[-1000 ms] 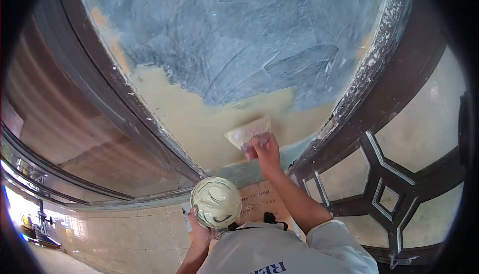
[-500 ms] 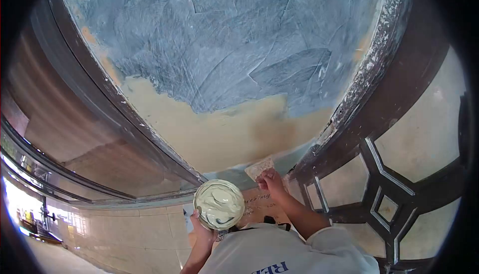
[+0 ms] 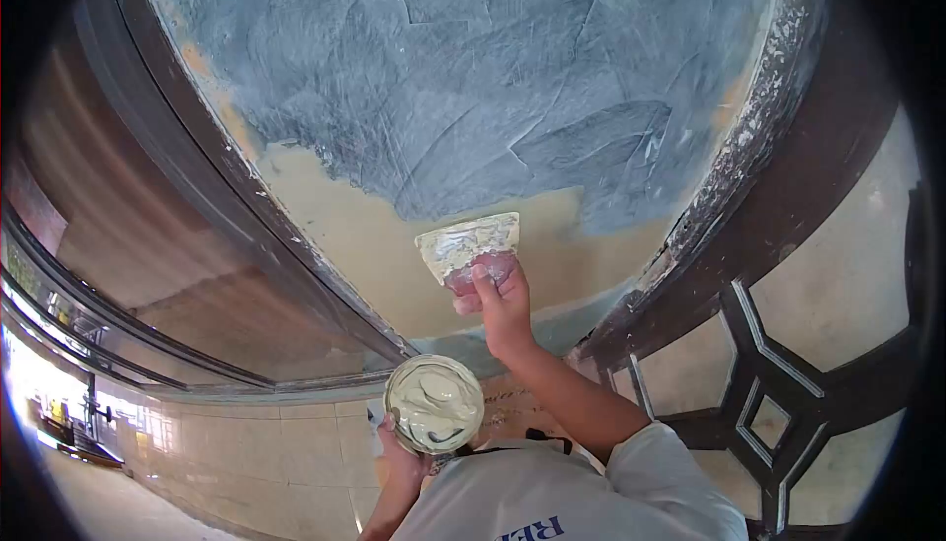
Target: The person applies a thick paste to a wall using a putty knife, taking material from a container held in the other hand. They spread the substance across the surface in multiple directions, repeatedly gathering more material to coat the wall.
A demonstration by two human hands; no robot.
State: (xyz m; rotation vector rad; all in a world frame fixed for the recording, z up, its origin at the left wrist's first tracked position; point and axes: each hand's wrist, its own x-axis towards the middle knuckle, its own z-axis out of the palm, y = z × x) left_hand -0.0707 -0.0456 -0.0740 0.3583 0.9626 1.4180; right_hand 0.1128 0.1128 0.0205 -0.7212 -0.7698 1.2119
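Note:
My right hand point(image 3: 506, 307) grips a putty knife point(image 3: 475, 243) whose wide blade is smeared with cream filler. The blade lies against or just over the tan coated strip of the wall panel point(image 3: 345, 236), near its border with the blue-grey area above. Low in the view, my left hand point(image 3: 400, 457) is closed on the side of an open round tub of putty point(image 3: 434, 405). Thick, pale cream putty with swirled ridges fills the tub. Most of my left fingers are hidden under it.
Dark wooden frames, the right one point(image 3: 759, 137) flecked with white, border the panel. At right stands a dark lattice point(image 3: 769, 418) with pale panes. Tiled flooring point(image 3: 305, 452) spreads at lower left, and a printed brown sheet point(image 3: 517, 403) lies below the panel.
My right hand has risen up and leftward with the putty knife, from the panel's bottom edge to the upper part of the tan strip. The left hand and tub stay nearly in place.

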